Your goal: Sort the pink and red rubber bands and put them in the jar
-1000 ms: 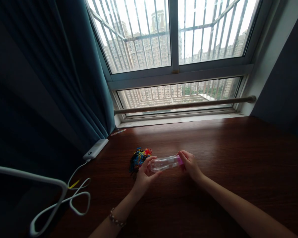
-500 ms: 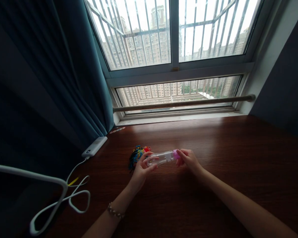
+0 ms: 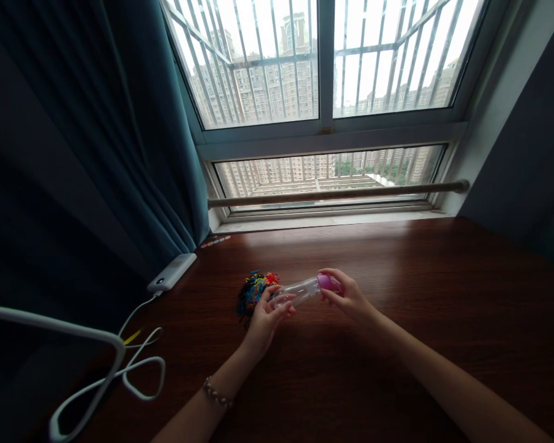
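A clear plastic bottle [image 3: 300,291] with a pink cap [image 3: 324,282] is held slightly tilted above the table, its capped end to the right and higher. My left hand [image 3: 265,312] is closed around the bottle's base, fingers behind it and thumb in front. My right hand [image 3: 349,295] grips the cap end, index finger over the top and thumb underneath. Just behind my left hand lies a pile of small multicoloured rubber bands [image 3: 252,292], black, blue, yellow and red, partly covered by that hand. No contents show inside the bottle.
The brown wooden table [image 3: 397,258] reaches to the barred window [image 3: 323,172]. A white power bank [image 3: 172,274] with a white cable [image 3: 138,369] lies at the left, beside the blue curtain [image 3: 166,184]. Small round stickers [image 3: 215,242] lie near the sill.
My right hand has shifted its grip, with its fingers now spread wider over and under the pink cap. The capped end has risen slightly and moved a little left.
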### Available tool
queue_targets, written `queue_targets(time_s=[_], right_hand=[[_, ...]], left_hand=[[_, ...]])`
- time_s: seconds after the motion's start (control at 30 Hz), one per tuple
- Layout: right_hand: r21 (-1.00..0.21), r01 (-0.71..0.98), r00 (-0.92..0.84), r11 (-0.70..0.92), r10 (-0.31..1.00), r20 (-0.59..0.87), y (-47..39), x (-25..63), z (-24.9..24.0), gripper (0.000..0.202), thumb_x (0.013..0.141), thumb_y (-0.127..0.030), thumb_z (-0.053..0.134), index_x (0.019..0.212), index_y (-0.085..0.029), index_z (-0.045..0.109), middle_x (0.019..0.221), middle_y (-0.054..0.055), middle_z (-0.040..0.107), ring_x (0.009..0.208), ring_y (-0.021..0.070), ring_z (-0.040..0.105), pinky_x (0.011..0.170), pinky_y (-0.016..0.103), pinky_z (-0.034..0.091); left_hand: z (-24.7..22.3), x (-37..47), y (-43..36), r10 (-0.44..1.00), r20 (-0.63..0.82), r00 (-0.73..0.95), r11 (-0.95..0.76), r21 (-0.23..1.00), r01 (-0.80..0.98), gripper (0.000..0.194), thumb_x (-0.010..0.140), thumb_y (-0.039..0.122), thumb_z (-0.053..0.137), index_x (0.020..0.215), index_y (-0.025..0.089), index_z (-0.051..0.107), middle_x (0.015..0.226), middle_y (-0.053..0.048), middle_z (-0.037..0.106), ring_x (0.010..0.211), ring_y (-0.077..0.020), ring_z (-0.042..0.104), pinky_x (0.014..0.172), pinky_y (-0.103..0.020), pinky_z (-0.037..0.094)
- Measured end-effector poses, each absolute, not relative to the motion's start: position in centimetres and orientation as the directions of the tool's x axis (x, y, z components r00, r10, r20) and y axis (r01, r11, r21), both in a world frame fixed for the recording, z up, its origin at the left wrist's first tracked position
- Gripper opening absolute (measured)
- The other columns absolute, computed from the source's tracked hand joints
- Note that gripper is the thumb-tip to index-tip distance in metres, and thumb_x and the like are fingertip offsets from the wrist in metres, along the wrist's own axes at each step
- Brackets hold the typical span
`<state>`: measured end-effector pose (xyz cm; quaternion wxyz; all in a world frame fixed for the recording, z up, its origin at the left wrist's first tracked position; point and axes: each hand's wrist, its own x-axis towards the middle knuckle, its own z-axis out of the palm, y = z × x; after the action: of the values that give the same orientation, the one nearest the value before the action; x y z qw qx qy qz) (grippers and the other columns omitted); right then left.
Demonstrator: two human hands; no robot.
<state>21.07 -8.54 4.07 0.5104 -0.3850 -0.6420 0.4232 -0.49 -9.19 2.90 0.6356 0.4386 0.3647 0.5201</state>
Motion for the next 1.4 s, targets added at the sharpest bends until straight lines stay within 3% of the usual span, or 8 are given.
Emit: queue_targets(time_s=[0.17,0.33,0.43,0.57,0.83,1.03,1.23,1.4], right_hand=[[-0.971,0.085,-0.198,0.225,0.959,0.205,-8.2,21.7,4.4,0.038,0.073,-0.044,0.061,0.093,-0.013,0.055,0.060,0.000,0.060,0.047,0.0127,0.058,0.043,0.023,0.048],[-0.973,0.228,-0.271,-0.040,0.957,-0.103,-8.0,22.0,4.0,0.056,0.082,-0.062,0.028,0.075,-0.013,0.053,0.039,-0.001,0.051,0.030,0.0126,0.049,0.029,0.019,0.036],[-0.910,0.310,-0.242,0.276,0.948,0.206,-8.6,22.0,4.5,0.046,0.083,-0.055,0.039,0.100,-0.014,0.051,0.063,0.002,0.060,0.048,0.0133,0.057,0.043,0.022,0.044],[-0.509,0.494,-0.334,0.704,0.695,0.637,-9.7,22.4,5.1,0.031,0.082,-0.041,0.051,0.102,-0.017,0.051,0.086,0.008,0.058,0.070,0.0159,0.055,0.063,0.027,0.044],[-0.629,0.604,-0.074,0.490,0.820,0.567,-10.6,21.1,4.9,0.026,0.087,-0.025,0.036,0.061,-0.019,0.038,0.049,-0.006,0.035,0.043,0.0073,0.034,0.047,0.020,0.026],[-0.557,0.700,-0.080,0.446,0.825,0.560,-11.1,21.2,7.5,0.031,0.085,-0.029,0.039,0.056,-0.018,0.042,0.046,-0.005,0.040,0.043,0.0068,0.036,0.047,0.020,0.025],[-0.264,0.825,-0.320,0.500,0.798,0.511,-13.1,19.9,9.7,0.025,0.082,-0.037,0.047,0.069,-0.018,0.057,0.063,0.002,0.061,0.054,0.0119,0.053,0.051,0.023,0.029],[-0.253,0.799,-0.328,0.546,0.748,0.577,-15.1,22.9,14.7,0.042,0.085,-0.044,0.047,0.114,-0.015,0.049,0.085,0.007,0.064,0.072,0.0173,0.061,0.060,0.025,0.042]], left_hand=[[3.6,-0.6,-9.4,0.970,0.024,0.241,0.049,0.955,-0.292,0.048,0.062,0.016,0.071,0.101,0.020,0.043,0.093,-0.007,0.064,0.066,-0.0127,0.062,0.062,-0.024,0.049],[3.6,-0.2,-9.7,0.967,0.106,0.230,-0.049,0.970,-0.237,0.053,0.052,0.010,0.075,0.097,0.020,0.049,0.095,-0.005,0.064,0.075,-0.0148,0.062,0.067,-0.023,0.049],[3.6,-0.3,-9.5,0.973,0.048,0.225,0.019,0.958,-0.288,0.050,0.059,0.017,0.074,0.099,0.021,0.045,0.093,-0.005,0.064,0.067,-0.0125,0.062,0.065,-0.024,0.049],[3.4,-0.6,-9.4,0.888,-0.095,0.450,0.246,0.925,-0.290,0.028,0.076,0.032,0.059,0.093,0.018,0.042,0.077,-0.006,0.065,0.054,-0.0090,0.057,0.052,-0.019,0.043],[3.4,-0.1,-10.8,0.893,0.129,0.431,-0.077,0.988,-0.135,0.030,0.072,0.026,0.064,0.089,0.019,0.040,0.080,-0.001,0.063,0.060,-0.0097,0.055,0.058,-0.022,0.043],[4.3,-0.3,-10.8,0.856,0.099,0.507,-0.119,0.993,0.007,0.029,0.074,0.025,0.063,0.096,0.019,0.045,0.100,-0.006,0.061,0.087,-0.0164,0.059,0.080,-0.030,0.045],[4.3,1.1,-11.9,0.725,0.056,0.687,-0.134,0.989,0.060,0.050,0.070,0.022,0.067,0.114,0.020,0.044,0.107,-0.008,0.056,0.100,-0.0206,0.054,0.087,-0.034,0.044],[4.8,2.1,-11.8,0.761,0.109,0.640,-0.114,0.993,-0.033,0.038,0.070,0.020,0.067,0.103,0.018,0.049,0.096,-0.007,0.057,0.089,-0.0187,0.058,0.077,-0.032,0.048]])
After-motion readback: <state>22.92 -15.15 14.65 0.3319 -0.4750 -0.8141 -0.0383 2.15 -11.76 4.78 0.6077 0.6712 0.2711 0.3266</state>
